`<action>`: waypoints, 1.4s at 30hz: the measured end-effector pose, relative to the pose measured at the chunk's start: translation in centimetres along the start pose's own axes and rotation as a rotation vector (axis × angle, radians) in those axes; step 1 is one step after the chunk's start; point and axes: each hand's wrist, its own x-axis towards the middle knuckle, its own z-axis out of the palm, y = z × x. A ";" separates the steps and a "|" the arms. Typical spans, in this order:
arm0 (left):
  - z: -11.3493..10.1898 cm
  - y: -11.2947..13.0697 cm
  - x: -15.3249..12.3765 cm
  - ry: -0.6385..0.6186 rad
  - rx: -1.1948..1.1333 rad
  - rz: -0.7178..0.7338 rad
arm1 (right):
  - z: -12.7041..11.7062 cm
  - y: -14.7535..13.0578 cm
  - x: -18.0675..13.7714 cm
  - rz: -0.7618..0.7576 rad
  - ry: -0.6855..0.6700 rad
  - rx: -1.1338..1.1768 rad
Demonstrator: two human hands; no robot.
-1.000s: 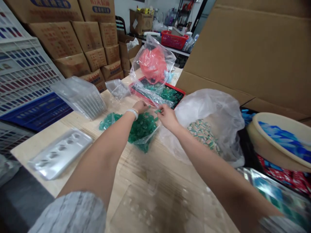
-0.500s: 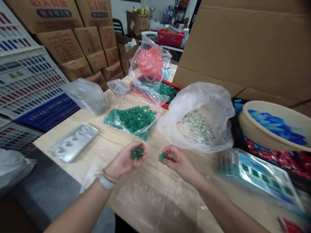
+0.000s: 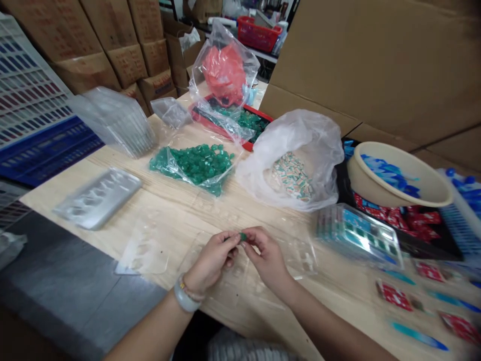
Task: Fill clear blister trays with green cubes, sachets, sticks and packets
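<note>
My left hand [image 3: 214, 258] and my right hand [image 3: 265, 253] meet over a clear plastic blister tray [image 3: 300, 253] on the wooden table [image 3: 180, 210]. Both are closed, and their fingertips pinch a small green piece [image 3: 243, 236] between them. The left hand's curled fingers may hide more green pieces. Beyond the hands lies an open clear bag of green pieces [image 3: 195, 164]. To its right stands a white plastic bag of small striped pieces [image 3: 293, 176].
A silver moulded tray [image 3: 97, 196] lies at the left, a stack of clear trays [image 3: 112, 123] behind it. A red tray of green pieces [image 3: 240, 123] sits under a bag with red contents [image 3: 224, 72]. At the right are a beige bowl [image 3: 398, 175], packed blister cards [image 3: 356, 235] and cardboard boxes.
My hands drew back from the green bag with pieces in them, then came together over the clear tray near the table's front edge. The camera tilted down.
</note>
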 end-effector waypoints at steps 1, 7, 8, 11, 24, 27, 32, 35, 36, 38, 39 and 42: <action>-0.1 0.3 -0.1 -0.022 -0.039 -0.016 | -0.1 -0.1 0.3 -0.017 -0.004 -0.026; -1.6 2.1 0.7 0.252 -0.230 0.141 | 0.1 0.9 4.7 -0.084 -0.031 -0.453; -1.8 2.1 0.9 0.259 -0.255 0.142 | 0.3 1.1 5.3 -0.077 -0.083 -0.533; -2.2 1.8 1.3 0.265 -0.219 0.106 | 0.8 1.2 6.5 -0.048 -0.230 -0.709; -3.2 1.7 1.2 0.190 -0.148 0.013 | 1.5 0.9 8.2 -0.056 -0.384 -0.788; -3.3 1.8 0.9 0.144 -0.095 0.082 | 0.5 0.9 7.5 -0.064 -0.321 -0.635; -3.2 1.9 0.8 0.037 0.261 0.313 | -0.4 -1.0 7.0 -0.186 -0.278 -0.237; -3.0 2.0 0.9 0.094 0.426 0.455 | -0.3 -1.9 6.8 -0.129 -0.387 -0.044; -2.9 2.0 0.9 0.150 0.454 0.472 | -0.3 -2.0 6.7 -0.081 -0.386 -0.013; -2.8 2.1 0.9 0.255 0.467 0.454 | -0.3 -1.9 6.4 -0.009 -0.361 0.030; -2.7 2.1 0.8 0.276 0.454 0.427 | -0.4 -1.8 6.3 0.008 -0.348 0.055; -2.5 2.3 0.6 0.192 0.349 0.319 | -0.6 -1.6 5.8 0.007 -0.354 0.142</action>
